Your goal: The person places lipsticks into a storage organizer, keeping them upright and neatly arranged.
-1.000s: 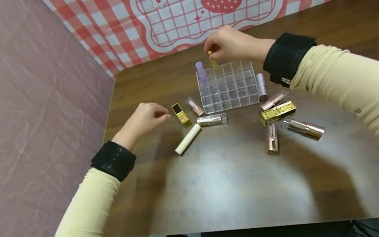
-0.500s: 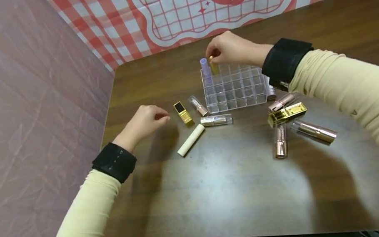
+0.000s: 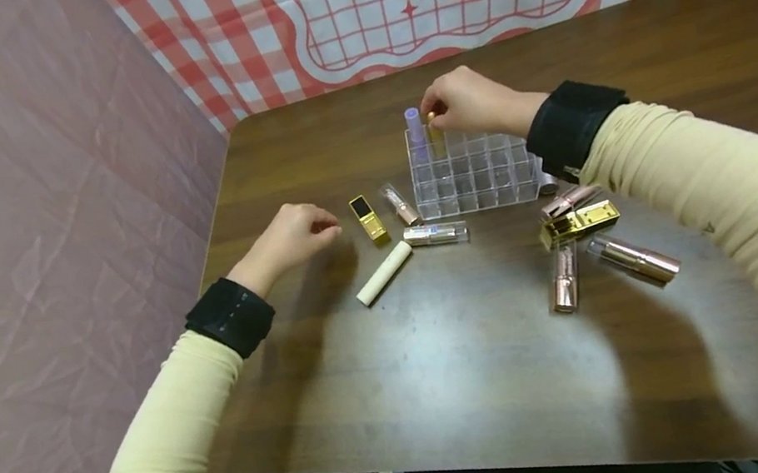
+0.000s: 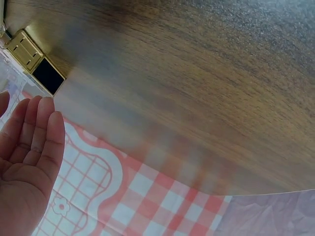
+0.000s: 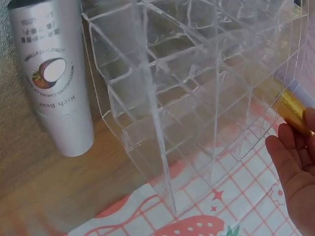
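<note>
The right hand [image 3: 469, 102] has its grip pinched on a slim gold lipstick tube [image 3: 433, 125], which stands upright in a back-row cell of the clear acrylic organizer [image 3: 474, 173], right next to a lilac tube [image 3: 413, 125] in the corner cell. The left hand [image 3: 291, 235] rests loosely curled on the brown surface [image 3: 449, 376], holding nothing (a square gold lipstick [image 3: 368, 217] lies just beside it). A cream tube [image 3: 384, 274] and several rose-gold tubes lie scattered nearby.
</note>
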A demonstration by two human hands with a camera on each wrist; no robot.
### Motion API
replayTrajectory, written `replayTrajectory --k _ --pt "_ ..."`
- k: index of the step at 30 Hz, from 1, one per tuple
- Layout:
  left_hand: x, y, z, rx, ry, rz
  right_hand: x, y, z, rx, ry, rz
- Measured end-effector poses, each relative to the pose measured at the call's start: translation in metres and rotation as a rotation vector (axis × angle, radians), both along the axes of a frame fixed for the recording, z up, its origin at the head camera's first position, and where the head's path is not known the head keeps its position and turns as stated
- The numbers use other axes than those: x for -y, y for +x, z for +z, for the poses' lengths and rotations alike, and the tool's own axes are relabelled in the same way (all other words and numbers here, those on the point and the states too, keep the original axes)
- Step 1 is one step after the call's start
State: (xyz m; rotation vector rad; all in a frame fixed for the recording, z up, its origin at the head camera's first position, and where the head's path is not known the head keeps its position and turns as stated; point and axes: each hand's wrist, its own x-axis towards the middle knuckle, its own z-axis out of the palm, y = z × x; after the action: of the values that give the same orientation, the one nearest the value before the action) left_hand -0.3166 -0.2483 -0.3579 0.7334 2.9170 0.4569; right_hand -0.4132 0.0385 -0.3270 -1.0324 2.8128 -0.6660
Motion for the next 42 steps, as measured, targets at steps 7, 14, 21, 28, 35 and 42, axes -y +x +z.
replayTrajectory --k 7,14,21,28,35,42 --pt "-0.004 0.008 0.005 -0.017 -0.007 -0.008 -0.014 0.011 0.018 -0.029 0.005 -0.003" --pt "-0.003 0.016 0.009 -0.011 -0.018 -0.011 -0.041 0.024 0.046 -0.105 0.045 -0.054" --pt "-0.011 0.025 0.012 -0.006 -0.029 -0.035 -0.079 0.031 0.045 -0.183 0.095 -0.044" --pt "-0.019 0.031 0.012 -0.007 -0.033 -0.063 -0.120 0.035 0.012 -0.153 0.150 -0.005" --pt "-0.017 0.032 0.009 -0.027 -0.032 -0.082 -0.132 0.033 -0.028 -0.189 0.156 0.166" --pt "-0.015 0.035 0.007 0.001 -0.033 -0.059 -0.131 0.034 -0.045 -0.187 0.136 0.202"
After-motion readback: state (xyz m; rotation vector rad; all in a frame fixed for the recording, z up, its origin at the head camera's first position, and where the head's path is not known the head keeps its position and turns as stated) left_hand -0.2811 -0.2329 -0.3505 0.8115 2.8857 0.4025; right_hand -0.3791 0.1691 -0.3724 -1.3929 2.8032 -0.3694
